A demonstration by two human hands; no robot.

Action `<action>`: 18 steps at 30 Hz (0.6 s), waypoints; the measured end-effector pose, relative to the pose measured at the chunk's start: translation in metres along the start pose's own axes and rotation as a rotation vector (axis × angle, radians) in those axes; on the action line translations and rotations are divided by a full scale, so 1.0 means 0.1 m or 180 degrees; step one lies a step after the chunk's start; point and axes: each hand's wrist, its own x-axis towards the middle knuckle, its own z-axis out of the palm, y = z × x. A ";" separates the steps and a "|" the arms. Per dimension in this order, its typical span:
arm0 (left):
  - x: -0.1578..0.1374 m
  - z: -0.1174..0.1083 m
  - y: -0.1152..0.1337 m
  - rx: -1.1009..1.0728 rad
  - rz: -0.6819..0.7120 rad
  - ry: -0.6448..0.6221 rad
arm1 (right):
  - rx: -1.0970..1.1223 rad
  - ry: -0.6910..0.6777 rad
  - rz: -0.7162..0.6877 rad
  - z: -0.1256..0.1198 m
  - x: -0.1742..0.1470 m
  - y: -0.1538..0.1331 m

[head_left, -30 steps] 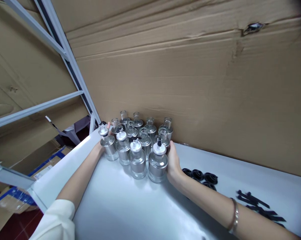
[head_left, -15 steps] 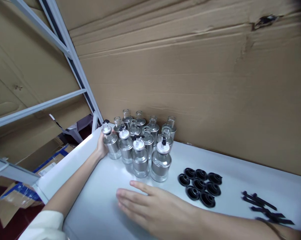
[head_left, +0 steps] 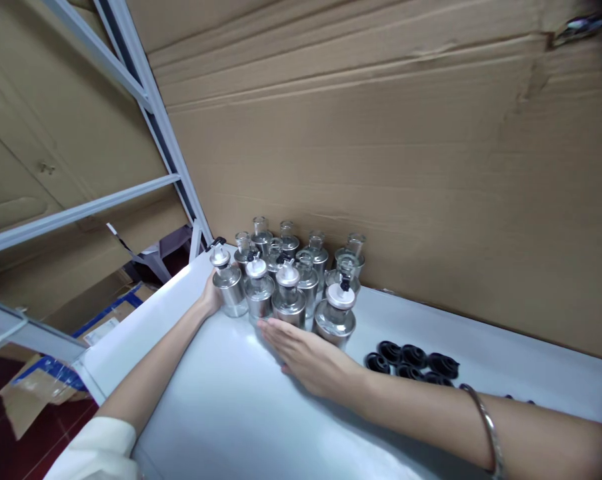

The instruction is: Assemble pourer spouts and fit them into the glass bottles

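Standing near the left bench edge [head_left: 148,310], glass bottles [head_left: 259,295] partly obscure the left hand [head_left: 211,295], its fingers' grip undeterminable; the right hand [head_left: 308,355] extends open fingers, with room frontward.

Clock centred on the bottle cluster [head_left: 289,308]. 12: cardboard wall [head_left: 361,153] close behind the back row, blocks passage. 10–11: metal post [head_left: 165,120] closes that corner. Bottles crowded; gaps between them narrow. 9: left hand [head_left: 211,295] fills the flank. 6: right hand [head_left: 311,353] bars the front, its forearm running out to 4. Black parts [head_left: 411,359] also at 4, low. Open ways: white tabletop [head_left: 215,393] at 7, between the forearms; strip at 3 along the cardboard.
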 end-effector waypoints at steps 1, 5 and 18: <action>-0.01 0.02 0.00 0.0002 0.0024 0.0053 | 0.0082 0.0083 -0.0114 -0.02 -0.01 0.00; -0.01 0.03 0.01 -0.0006 0.0069 0.0080 | 0.0347 0.0524 -0.0799 -0.37 -0.09 0.09; -0.02 0.08 0.01 -0.0229 0.0251 -0.0074 | 0.3117 0.1642 0.2710 -0.79 -0.17 0.45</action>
